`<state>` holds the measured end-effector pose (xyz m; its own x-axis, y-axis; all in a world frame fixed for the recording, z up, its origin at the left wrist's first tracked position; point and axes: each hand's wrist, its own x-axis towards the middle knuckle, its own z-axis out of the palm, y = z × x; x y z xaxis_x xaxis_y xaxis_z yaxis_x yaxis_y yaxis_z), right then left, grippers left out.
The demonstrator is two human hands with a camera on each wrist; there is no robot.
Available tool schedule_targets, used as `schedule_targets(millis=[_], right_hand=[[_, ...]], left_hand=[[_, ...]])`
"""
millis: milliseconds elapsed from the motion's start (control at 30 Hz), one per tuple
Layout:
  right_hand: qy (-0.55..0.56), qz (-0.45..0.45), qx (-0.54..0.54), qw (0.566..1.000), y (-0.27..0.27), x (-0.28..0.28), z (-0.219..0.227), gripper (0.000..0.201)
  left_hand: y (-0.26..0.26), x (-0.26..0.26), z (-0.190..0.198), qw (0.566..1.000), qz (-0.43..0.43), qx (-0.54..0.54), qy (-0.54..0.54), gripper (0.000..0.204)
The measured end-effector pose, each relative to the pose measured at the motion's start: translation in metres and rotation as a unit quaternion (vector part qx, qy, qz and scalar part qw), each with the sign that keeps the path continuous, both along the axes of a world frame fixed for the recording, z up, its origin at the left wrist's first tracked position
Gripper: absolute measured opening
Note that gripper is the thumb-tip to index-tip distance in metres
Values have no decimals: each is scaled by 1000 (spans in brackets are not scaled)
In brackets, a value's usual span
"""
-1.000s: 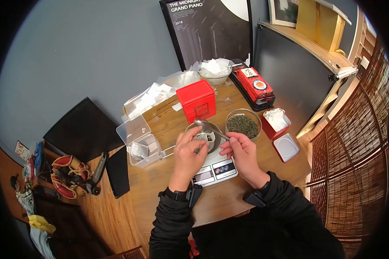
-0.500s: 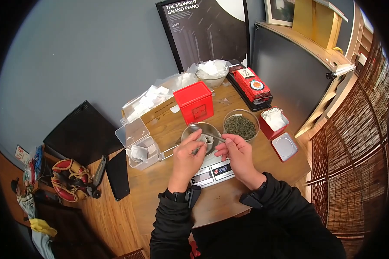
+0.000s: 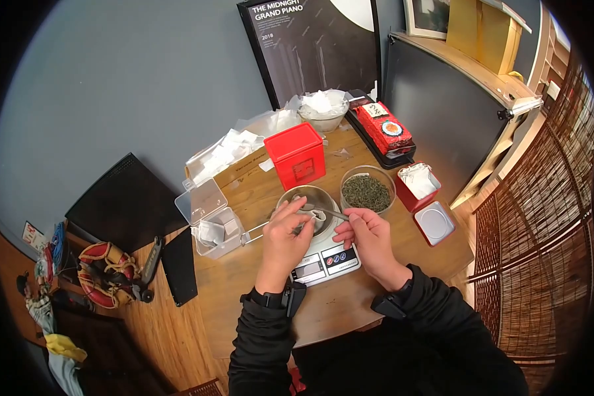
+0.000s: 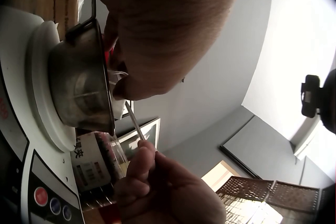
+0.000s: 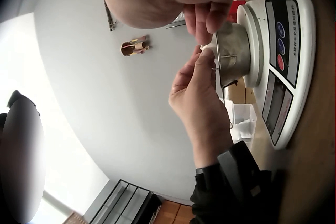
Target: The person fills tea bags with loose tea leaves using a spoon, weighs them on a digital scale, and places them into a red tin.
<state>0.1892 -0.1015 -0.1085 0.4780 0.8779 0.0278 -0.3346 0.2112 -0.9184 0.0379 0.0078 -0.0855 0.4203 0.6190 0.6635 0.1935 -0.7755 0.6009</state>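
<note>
In the head view, my left hand [image 3: 287, 235] pinches a small white tea bag [image 3: 319, 216] over a metal pan [image 3: 324, 194]. The pan, which has a long wire-like handle, stands on a white kitchen scale [image 3: 330, 266]. My right hand [image 3: 371, 243] grips the handle of a metal spoon [image 3: 336, 213] between thumb and fingers. The spoon reaches left across the bag, its bowl partly hidden behind my left fingers. Just beyond my right hand is a glass bowl [image 3: 394, 200] of dried green tea leaves [image 3: 366, 192]. Both hands meet above the pan's rim in the right wrist view.
Behind the pan stands a red canister [image 3: 296, 156]. An open clear plastic box [image 3: 219, 245] with white bags is at left. To the right are a red tin [image 3: 416, 200] with white bags and its lid [image 3: 435, 224]. A red package [image 3: 384, 125] lies at the back.
The spoon has come down from above the bag, its bowl now lower behind my left fingers. My left hand keeps its pinch on the tea bag. The head view has shifted slightly.
</note>
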Motion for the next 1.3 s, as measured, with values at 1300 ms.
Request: schedule_targets(millis=[1300], right_hand=[[-122,-26,82,989,-14,-10,1,27]], left_hand=[[7,-4,-5,994,85,-59,-37,7]])
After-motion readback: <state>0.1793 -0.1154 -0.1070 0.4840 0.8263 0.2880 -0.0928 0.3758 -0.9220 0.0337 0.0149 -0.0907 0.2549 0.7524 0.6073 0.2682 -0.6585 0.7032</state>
